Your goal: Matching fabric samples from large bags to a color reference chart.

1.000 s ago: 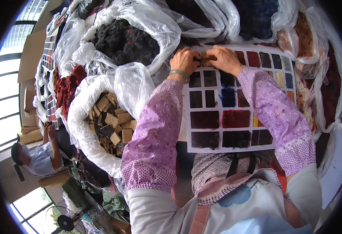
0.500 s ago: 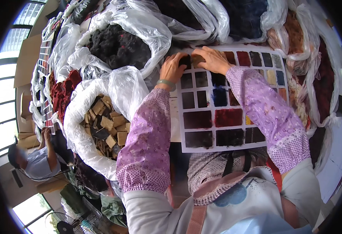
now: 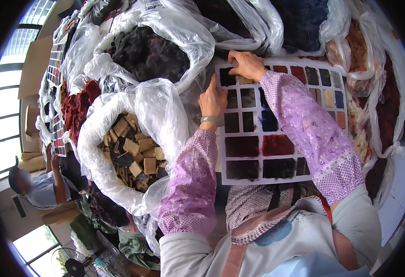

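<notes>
White grid board [image 3: 260,147] lies right of center in the frame, its compartments filled with black, red, blue and tan fiber. The right hand [image 3: 247,66] is over its upper left part, thumb and index finger apart beside the dark corner patch [image 3: 226,78]. The left hand [image 3: 213,102] is at the board's left edge, index finger extended upward; whether its other fingers grip anything, I cannot tell. Left of center, a plastic bag [image 3: 90,147] holds tan blocks [image 3: 132,147]; black fiber [image 3: 148,53] fills another above.
</notes>
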The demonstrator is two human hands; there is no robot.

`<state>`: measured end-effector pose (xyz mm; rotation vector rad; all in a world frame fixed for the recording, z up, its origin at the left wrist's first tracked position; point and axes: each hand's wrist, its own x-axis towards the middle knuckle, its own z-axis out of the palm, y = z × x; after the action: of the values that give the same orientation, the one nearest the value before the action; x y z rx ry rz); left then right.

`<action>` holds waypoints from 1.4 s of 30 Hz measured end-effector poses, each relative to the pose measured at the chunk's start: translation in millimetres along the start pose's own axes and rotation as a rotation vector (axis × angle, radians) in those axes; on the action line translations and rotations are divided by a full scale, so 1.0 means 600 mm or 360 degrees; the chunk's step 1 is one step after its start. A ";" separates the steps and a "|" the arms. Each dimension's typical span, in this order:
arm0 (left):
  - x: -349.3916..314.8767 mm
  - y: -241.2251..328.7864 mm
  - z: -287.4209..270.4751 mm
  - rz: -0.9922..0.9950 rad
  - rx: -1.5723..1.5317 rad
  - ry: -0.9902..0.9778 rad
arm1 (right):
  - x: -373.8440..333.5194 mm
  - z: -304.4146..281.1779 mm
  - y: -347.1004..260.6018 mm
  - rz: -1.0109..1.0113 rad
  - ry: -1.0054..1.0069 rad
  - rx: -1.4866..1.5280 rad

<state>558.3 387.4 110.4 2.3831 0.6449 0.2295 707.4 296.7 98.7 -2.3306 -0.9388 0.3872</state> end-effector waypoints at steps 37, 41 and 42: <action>0.283 -0.059 -0.265 0.0406 0.0594 0.0869 | 0.317 -0.058 0.023 -0.0169 0.0460 -0.0515; 0.289 -0.039 -0.269 0.0258 0.0481 0.0673 | 0.311 -0.102 0.057 -0.0232 0.0608 -0.0140; 0.297 -0.046 -0.268 0.0285 0.0381 0.0742 | 0.308 -0.116 0.067 -0.0171 0.0551 -0.0113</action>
<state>650.1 583.7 216.8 2.6401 0.6967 0.8463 892.2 374.7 119.7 -2.2976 -0.9112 -0.0944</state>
